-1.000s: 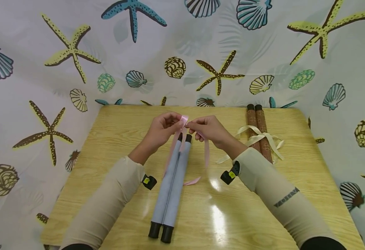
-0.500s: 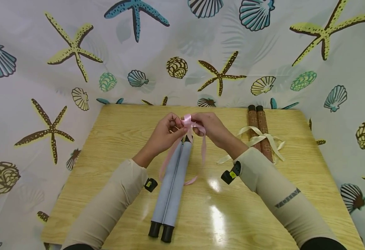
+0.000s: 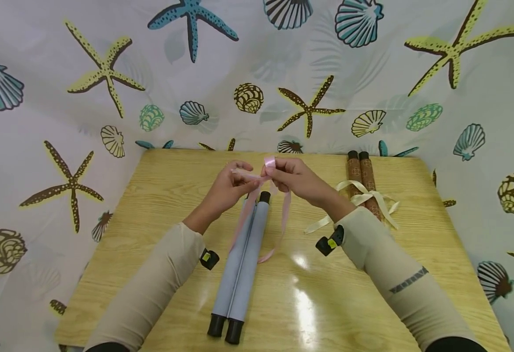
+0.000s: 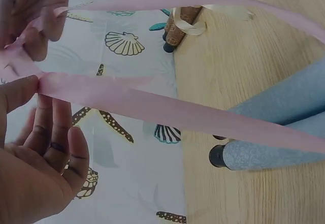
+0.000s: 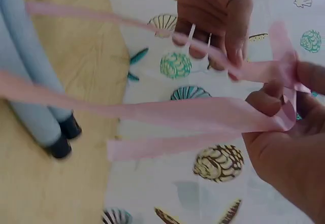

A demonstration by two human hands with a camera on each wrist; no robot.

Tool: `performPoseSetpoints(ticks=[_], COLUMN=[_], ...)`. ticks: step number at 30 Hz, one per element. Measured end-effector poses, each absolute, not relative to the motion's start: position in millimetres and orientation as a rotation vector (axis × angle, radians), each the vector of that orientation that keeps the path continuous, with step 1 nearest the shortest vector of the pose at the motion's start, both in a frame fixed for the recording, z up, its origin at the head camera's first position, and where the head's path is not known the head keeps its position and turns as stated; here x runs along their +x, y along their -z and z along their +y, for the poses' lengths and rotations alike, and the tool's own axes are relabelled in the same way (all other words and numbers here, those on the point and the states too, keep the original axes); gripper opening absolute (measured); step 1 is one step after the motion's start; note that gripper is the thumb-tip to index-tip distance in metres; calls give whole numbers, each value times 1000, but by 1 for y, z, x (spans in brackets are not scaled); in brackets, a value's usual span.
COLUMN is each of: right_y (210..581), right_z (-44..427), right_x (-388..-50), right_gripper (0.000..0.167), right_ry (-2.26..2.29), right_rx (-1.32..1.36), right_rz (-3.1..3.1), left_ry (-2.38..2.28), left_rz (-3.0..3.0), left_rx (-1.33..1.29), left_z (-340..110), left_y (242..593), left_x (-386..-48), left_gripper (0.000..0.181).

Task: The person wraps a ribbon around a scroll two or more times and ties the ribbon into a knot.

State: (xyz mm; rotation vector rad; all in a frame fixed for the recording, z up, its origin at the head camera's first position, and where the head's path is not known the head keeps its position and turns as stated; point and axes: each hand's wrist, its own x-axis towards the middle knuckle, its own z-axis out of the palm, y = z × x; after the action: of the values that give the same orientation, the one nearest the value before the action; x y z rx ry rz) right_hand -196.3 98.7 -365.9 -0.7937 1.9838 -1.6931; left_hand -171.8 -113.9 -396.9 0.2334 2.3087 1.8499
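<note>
A pink ribbon is stretched between the two hands above the far ends of two grey-blue rolls with black end caps. My left hand pinches the ribbon between thumb and forefinger, its other fingers loosely bent. My right hand grips the ribbon too, with a loop standing up over its thumb and forefinger. In the right wrist view the ribbon wraps round the right fingers, and a loose end hangs toward the table. Ribbon lengths run down from the hands on both sides of the rolls.
Two brown patterned rolls tied with a cream ribbon lie at the right rear of the wooden table. A white cloth printed with shells and starfish hangs behind the table and at its sides.
The hands have drawn slightly apart, with ribbon now stretched between them. The raised loop has shifted right with the right hand. Both pairs of rolls stay in place.
</note>
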Motion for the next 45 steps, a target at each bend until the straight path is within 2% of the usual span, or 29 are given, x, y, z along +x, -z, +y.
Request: performPoseSetpoints(ticks=[3,7,11,19,31,37,45], right_y=[365,364,364,369,378,385,393], right_z=[102,102,98,92,99,110,143], right_x=[-196,-195,-190,-185,-186,-185,-178], right_gripper=[19,19,12,8,8,17,9], right_ry=[1502,1199,942,894,1128,1408,1594], right_rx=[-962,-1158,-1284,-1421,-1418,-1258,-1009], right_rz=[2140,2430,2719,2906,2817,2680,2403], left_ry=[-1879,-1904,-1873,-1753,-1672,-1578,-1553], left_rz=[2259,2186,2131,2111,2205,2333,2425], left_rx=[206,180,178,207,276,269,132], left_z=[-116,-119,-121,-120,-124,-141,-193], left_y=[398,398,396,394,399,399,398], left_x=[-173,-172,-171,-170,-169,-170,-168], left_gripper=[26,25,22,29,24,25,26])
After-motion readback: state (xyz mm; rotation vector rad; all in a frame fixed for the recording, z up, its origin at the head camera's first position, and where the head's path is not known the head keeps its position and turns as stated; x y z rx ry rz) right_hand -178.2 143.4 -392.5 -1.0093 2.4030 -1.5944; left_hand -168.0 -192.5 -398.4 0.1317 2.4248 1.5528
